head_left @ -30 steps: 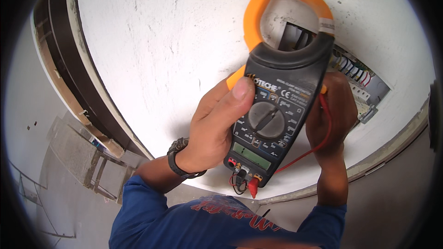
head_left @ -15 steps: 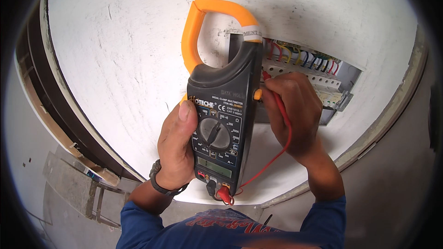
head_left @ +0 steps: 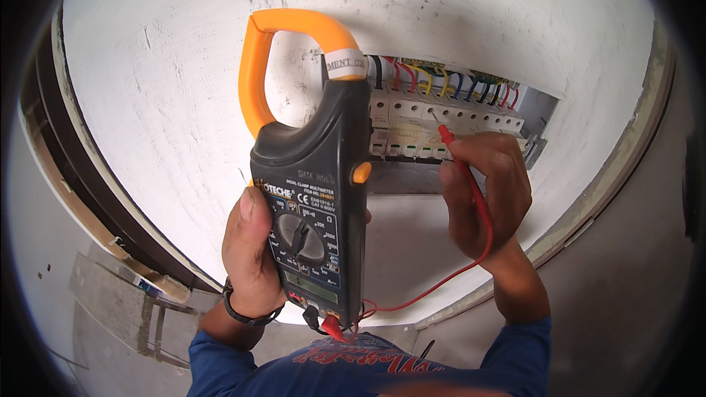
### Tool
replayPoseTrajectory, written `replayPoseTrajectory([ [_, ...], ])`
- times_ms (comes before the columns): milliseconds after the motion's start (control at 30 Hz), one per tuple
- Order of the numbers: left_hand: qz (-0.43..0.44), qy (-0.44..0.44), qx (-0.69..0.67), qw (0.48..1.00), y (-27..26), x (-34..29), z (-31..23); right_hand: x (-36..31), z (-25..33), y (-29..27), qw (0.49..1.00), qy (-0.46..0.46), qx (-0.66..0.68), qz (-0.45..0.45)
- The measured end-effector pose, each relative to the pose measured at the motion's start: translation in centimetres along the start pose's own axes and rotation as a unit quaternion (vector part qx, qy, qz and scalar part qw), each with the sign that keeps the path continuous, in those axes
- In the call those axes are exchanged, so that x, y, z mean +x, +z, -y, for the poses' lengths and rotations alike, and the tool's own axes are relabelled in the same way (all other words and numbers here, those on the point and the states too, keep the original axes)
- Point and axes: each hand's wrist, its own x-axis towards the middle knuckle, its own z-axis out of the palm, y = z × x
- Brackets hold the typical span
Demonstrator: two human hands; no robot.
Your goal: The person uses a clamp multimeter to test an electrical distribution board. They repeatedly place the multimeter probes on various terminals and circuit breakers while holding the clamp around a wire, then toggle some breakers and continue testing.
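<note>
My left hand [head_left: 248, 250] grips a clamp meter [head_left: 312, 147] by its black body, thumb on the front edge. Its orange jaw [head_left: 254, 81] points up, and a dial [head_left: 300, 237] and small display [head_left: 312, 288] face me. Black and red plugs [head_left: 334, 327] sit in its lower end. Pinched in my right hand [head_left: 489, 191] is a red test probe [head_left: 446, 134], its thin metal tip near the screw holes of a row of white circuit breakers [head_left: 415, 110]. I cannot tell whether the tip touches. A red lead [head_left: 434, 295] loops from the probe to the meter.
The breakers sit in a recessed panel box [head_left: 544, 121] in a white wall [head_left: 169, 103]. Red, yellow, blue and black wires [head_left: 456, 88] enter them from above. The meter covers the box's left part. A worn bench-like stand [head_left: 110, 301] is low at left.
The meter and my left hand have shifted left and slightly down, uncovering more breakers. My right hand has moved slightly right and down, showing the probe's tip.
</note>
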Motion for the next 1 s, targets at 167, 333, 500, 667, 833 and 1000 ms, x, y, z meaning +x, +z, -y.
replayPoseTrajectory([
  [167,0.005,0.015,0.016,1.0,1.2,0.1,-0.2,0.2,-0.4,0.1,1.0,-0.02,0.005,0.012],
  [333,-0.05,0.007,0.023,0.998,1.2,0.1,0.0,0.7,-0.2,2.0,0.999,-0.029,0.032,0.032],
  [500,-0.042,0.016,0.032,0.998,0.4,0.5,0.1,1.1,-0.5,3.3,0.998,-0.033,0.037,0.031],
  [667,-0.054,-0.004,0.043,0.998,-0.2,0.7,0.2,1.4,-0.3,3.6,0.999,-0.038,0.014,0.03],
  [833,-0.047,-0.012,0.052,0.997,-0.7,0.9,0.2,1.8,-0.1,3.7,0.998,-0.04,-0.023,0.044],
  [1000,-0.03,-0.01,0.041,0.999,-0.9,1.2,0.4,2.1,0.3,4.0,0.997,-0.038,-0.039,0.057],
])
